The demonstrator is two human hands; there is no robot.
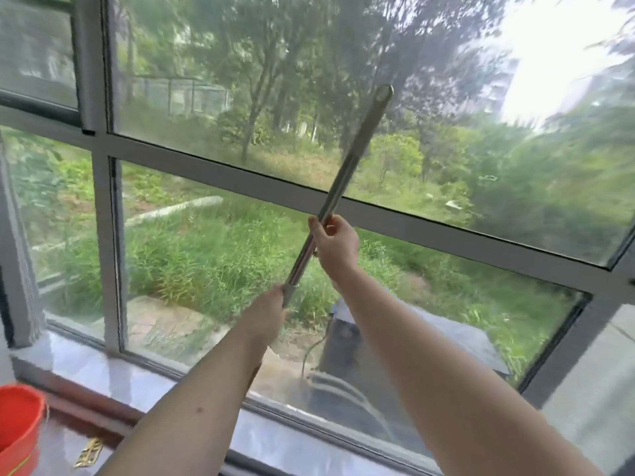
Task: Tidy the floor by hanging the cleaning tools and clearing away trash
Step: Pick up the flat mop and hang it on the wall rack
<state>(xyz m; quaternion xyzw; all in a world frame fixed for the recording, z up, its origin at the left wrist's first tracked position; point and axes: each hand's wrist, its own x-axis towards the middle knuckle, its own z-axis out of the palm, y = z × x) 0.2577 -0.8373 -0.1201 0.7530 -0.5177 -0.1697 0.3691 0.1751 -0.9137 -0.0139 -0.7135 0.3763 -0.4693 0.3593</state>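
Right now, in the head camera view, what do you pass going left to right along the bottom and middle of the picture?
Round orange plastic bucket → small gold scrap on the floor → left hand gripping the long shiny metal pole → right hand gripping the same pole higher up.

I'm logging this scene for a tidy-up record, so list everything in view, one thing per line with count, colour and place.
metal pole: one, silver, raised slantwise in front of the window, top end up right
window frame: one, grey, several panes, fills most of the view
window sill: one, pale and glossy, along the foot of the window
bucket: one, orange-red, lower left corner
scrap: one, yellowish, lying right of the bucket; too blurred to name
left hand: one, grips the pole lower down
right hand: one, fingers curled round the pole higher up
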